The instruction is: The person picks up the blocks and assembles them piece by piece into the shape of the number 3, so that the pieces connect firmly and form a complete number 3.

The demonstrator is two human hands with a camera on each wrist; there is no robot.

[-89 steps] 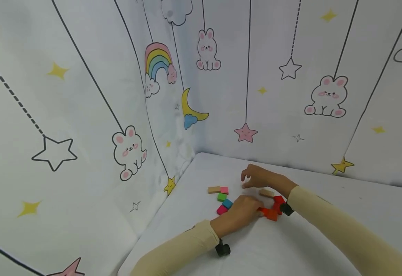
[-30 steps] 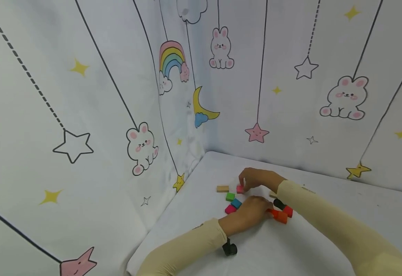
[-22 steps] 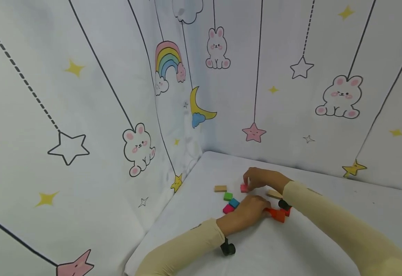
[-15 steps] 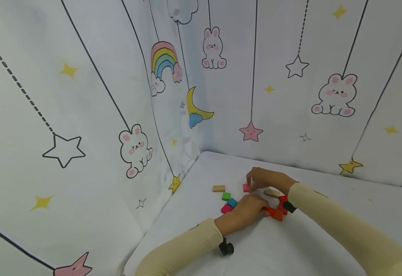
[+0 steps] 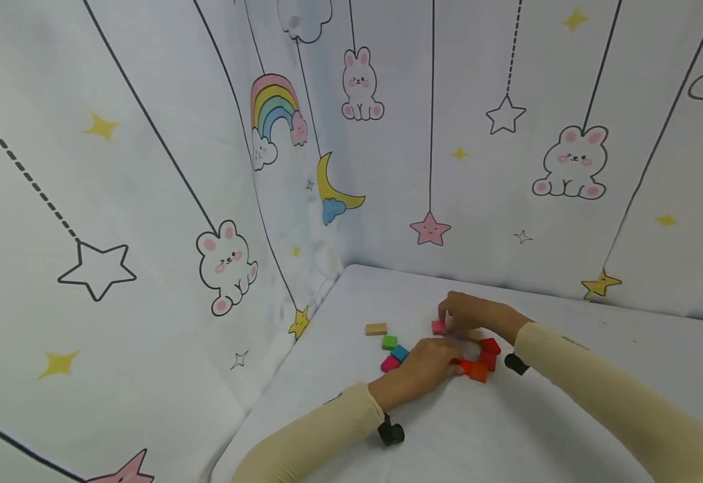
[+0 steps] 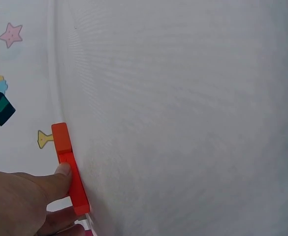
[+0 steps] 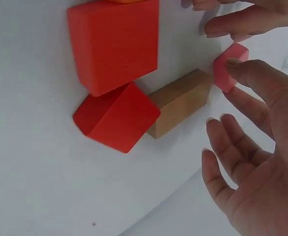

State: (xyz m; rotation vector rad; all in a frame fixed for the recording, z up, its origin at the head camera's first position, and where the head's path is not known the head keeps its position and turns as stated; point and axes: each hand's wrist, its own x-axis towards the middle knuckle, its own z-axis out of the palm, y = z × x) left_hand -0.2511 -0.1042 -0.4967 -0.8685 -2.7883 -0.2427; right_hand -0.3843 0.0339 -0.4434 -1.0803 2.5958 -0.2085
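Observation:
In the right wrist view, my right hand (image 5: 469,314) pinches a small pink block (image 7: 222,76) between thumb and index finger, its other fingers spread. The pink block is right by the end of a plain wooden block (image 7: 180,104). My left hand (image 5: 425,367) holds a long red-orange block (image 6: 78,191), thumb on one face and fingers behind. An orange block (image 6: 61,137) adjoins its far end. Two red blocks, one squarish (image 7: 115,46) and one angular (image 7: 126,118), continue the curved row up to the wooden block.
Left of the hands lie a second wooden block (image 5: 376,329), a green block (image 5: 390,343), a blue block (image 5: 400,353) and a magenta block (image 5: 390,363). The white table (image 5: 508,436) meets a patterned cloth wall (image 5: 382,248) behind and at left.
My right hand, empty at first, has taken the pink block from beside the left wooden block and brought it right, to the other wooden block. My left hand stays at the red-orange block.

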